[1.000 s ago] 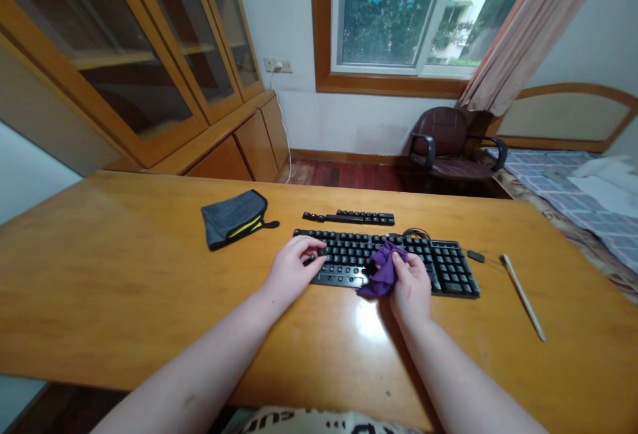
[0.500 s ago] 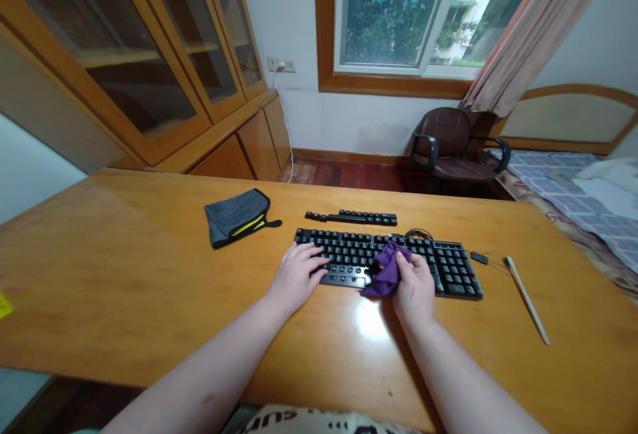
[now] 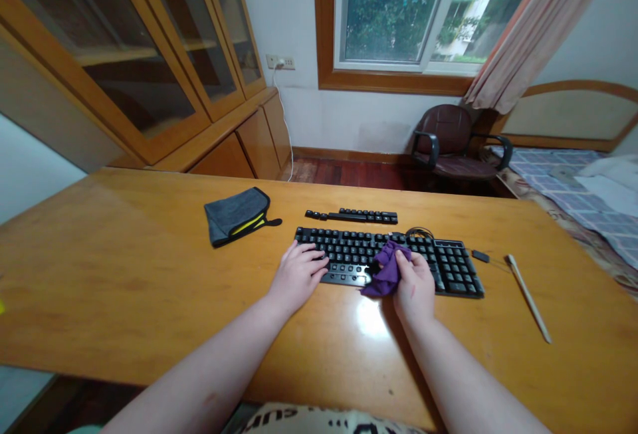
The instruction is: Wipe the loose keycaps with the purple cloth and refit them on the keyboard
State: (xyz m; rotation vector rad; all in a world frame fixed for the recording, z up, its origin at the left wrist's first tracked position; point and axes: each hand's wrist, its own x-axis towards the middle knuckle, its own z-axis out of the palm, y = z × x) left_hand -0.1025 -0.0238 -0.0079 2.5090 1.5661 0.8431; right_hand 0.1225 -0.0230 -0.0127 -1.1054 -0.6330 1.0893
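A black keyboard [image 3: 349, 244] lies on the wooden desk, with its cord bunched behind it. Along its front row, the caps are off and bare key sockets [image 3: 343, 269] show. My left hand [image 3: 299, 273] rests on the keyboard's left end, fingers stretched over the keys and thumb near the front edge. In my right hand [image 3: 415, 284] a crumpled purple cloth [image 3: 386, 268] is pinched between thumb and fingers. The cloth lies over the front middle of the keyboard, hiding the keys under it. Loose black keycaps [image 3: 369, 217] are lined up behind the keyboard.
A folded grey cloth [image 3: 236, 215] with yellow lining lies to the left. At the right are a small black plug-like piece [image 3: 480, 256] and a pale, thin brush-like stick [image 3: 528, 298]. Beyond the desk stand a chair [image 3: 443, 135] and a glass-doored cabinet [image 3: 199, 108].
The view has shifted very slightly. My left fingers have drawn a little closer together on the keyboard; the right hand and purple cloth look the same.
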